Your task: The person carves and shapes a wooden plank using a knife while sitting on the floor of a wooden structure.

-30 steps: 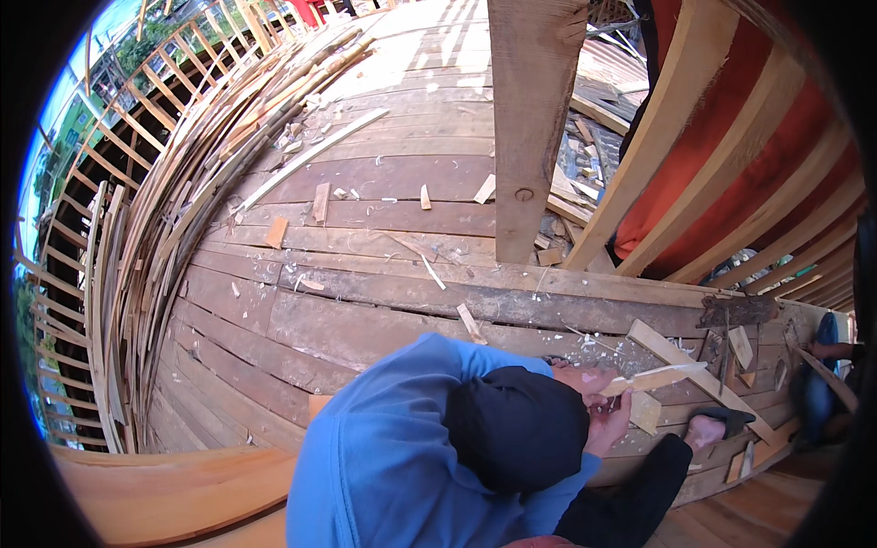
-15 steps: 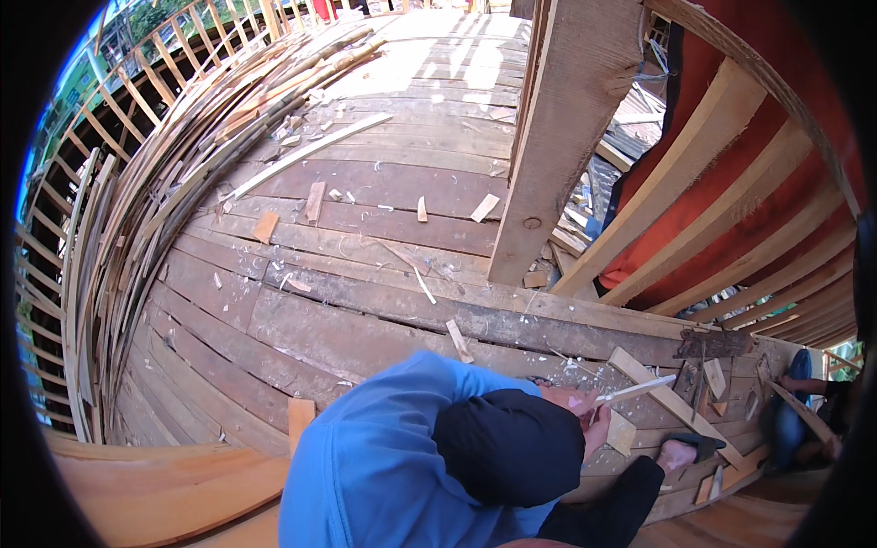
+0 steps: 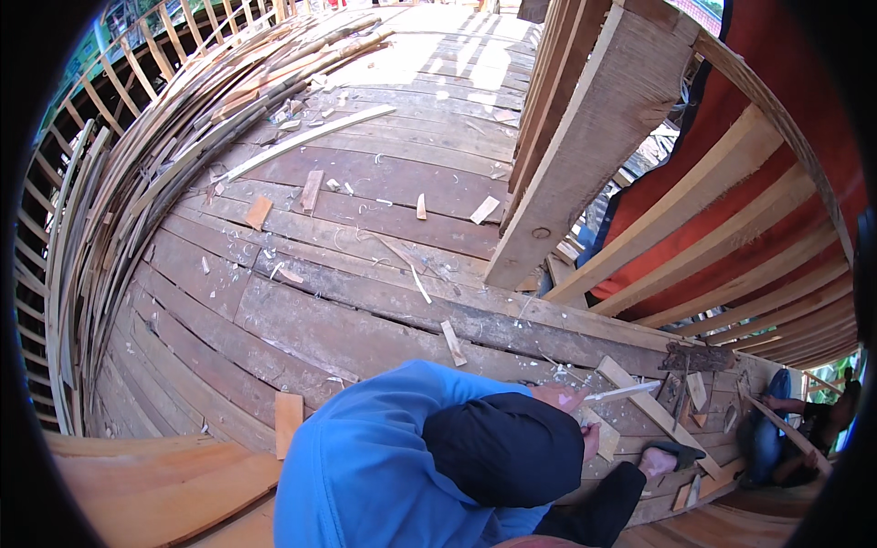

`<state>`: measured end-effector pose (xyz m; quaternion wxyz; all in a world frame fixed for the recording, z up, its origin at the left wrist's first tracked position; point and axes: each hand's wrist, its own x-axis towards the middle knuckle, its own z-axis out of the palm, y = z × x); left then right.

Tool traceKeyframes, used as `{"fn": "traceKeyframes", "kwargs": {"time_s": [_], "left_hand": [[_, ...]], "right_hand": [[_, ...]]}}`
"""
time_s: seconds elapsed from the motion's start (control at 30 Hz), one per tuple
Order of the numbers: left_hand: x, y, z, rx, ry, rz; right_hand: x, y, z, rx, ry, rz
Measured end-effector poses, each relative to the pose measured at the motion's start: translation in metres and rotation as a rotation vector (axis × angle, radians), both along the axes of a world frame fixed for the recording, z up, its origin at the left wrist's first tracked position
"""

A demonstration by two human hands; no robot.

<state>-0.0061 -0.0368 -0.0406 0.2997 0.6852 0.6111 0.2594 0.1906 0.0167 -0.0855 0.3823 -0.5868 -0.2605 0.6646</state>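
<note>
My left arm in a blue sleeve reaches past my dark-clad knee. My left hand [image 3: 559, 396] is closed at the near end of a long, thin, pale strip [image 3: 623, 393], which points right; whether it is wood or a blade I cannot tell. Just below, my right hand [image 3: 591, 439] has its fingers curled, partly hidden by my knee; what it grips is unclear. Behind it a small pale wood block [image 3: 606, 442] lies on the planks. A longer board [image 3: 660, 413] slants across the floor beyond, near my sandalled foot [image 3: 660, 459].
At far right, another person [image 3: 793, 429] holds a wooden board [image 3: 790, 427]. A thick post [image 3: 585, 146] and slatted railing [image 3: 708, 205] rise at right. Long strips are heaped [image 3: 174, 155] at left. Offcuts and shavings litter the plank floor [image 3: 320, 320].
My view has shifted slightly. My right hand has dropped lower, apart from my left hand and the pale strip. The other person's board has tilted.
</note>
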Motion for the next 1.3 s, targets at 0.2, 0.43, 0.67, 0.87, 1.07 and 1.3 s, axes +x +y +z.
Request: {"fn": "traceKeyframes", "kwargs": {"time_s": [0.2,0.43,0.67,0.87,1.07,1.3], "left_hand": [[-0.009,0.006,0.024,0.009,-0.094,-0.076],[-0.014,0.008,0.044,0.014,-0.014,-0.146],[-0.010,0.022,0.044,0.115,-0.105,-0.107],[0.000,0.033,0.010,-0.391,-0.688,0.047],[0.003,0.033,0.010,-0.450,-0.701,0.024],[0.006,0.040,0.024,-0.291,-0.498,0.134]], "right_hand": [[-0.027,-0.021,0.060,0.097,0.110,-0.032],[-0.030,0.011,0.045,0.089,0.126,0.092],[-0.045,0.014,0.068,0.083,0.171,-0.121],[-0.036,0.014,0.079,0.140,0.292,0.073],[-0.004,0.010,0.061,0.180,0.402,0.124],[0.011,0.013,0.032,0.185,0.145,0.029]]}}
